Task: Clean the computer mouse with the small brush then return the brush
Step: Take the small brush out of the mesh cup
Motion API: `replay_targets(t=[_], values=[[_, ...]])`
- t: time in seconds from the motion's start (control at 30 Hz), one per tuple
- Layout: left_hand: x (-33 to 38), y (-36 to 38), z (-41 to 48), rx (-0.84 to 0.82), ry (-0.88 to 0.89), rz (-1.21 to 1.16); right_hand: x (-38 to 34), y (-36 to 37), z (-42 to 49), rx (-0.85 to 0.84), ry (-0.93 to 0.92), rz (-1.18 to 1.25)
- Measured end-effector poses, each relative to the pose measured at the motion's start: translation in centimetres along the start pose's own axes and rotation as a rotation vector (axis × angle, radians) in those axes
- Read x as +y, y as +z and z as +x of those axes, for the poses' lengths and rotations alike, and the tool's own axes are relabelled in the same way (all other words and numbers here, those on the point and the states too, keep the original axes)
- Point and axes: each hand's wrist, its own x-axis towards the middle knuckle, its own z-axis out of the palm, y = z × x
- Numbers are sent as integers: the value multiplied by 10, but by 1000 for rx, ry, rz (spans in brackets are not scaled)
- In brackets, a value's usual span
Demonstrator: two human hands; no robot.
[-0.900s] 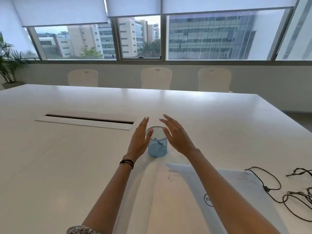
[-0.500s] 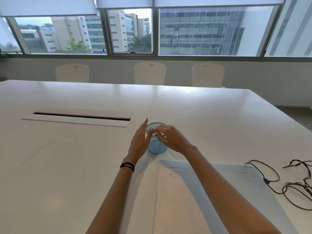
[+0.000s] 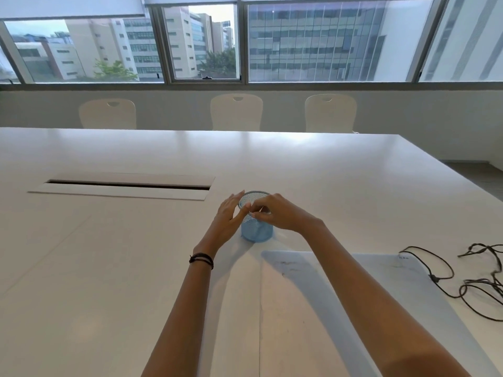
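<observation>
A blue mesh cup (image 3: 257,232) stands upright on the white table (image 3: 109,268). My left hand (image 3: 228,216) rests flat against the cup's left side, fingers straight and slightly apart, thumb tip at the rim. My right hand (image 3: 277,213) hovers over the cup's mouth with its fingertips curled and pinched together just inside the rim. The hand hides whatever is inside the cup, so I cannot tell if the small brush is between the fingers. No computer mouse is in view.
A pale mat (image 3: 381,281) lies on the table under my right forearm. Tangled black cables (image 3: 479,284) lie at the right edge. A long cable slot (image 3: 128,185) is set into the table to the left, and three white chairs (image 3: 236,111) stand behind it.
My right hand has come down from beside the cup onto its mouth and curled its fingers inside the rim. My left hand stayed against the cup's left side.
</observation>
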Motion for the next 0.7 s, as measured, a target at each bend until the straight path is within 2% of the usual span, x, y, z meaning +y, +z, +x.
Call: replay_targets(t=[0.3,0.53,0.7], values=[[-2,-4,0,-12,-2,-13,-6,-5,-2,169,6,24],[-1,-5,0,-53,-21,-41,-10,-11,-7,419,38,-6],[0,-4,0,-45,-3,-35,-16,-18,-24,674,51,-12]])
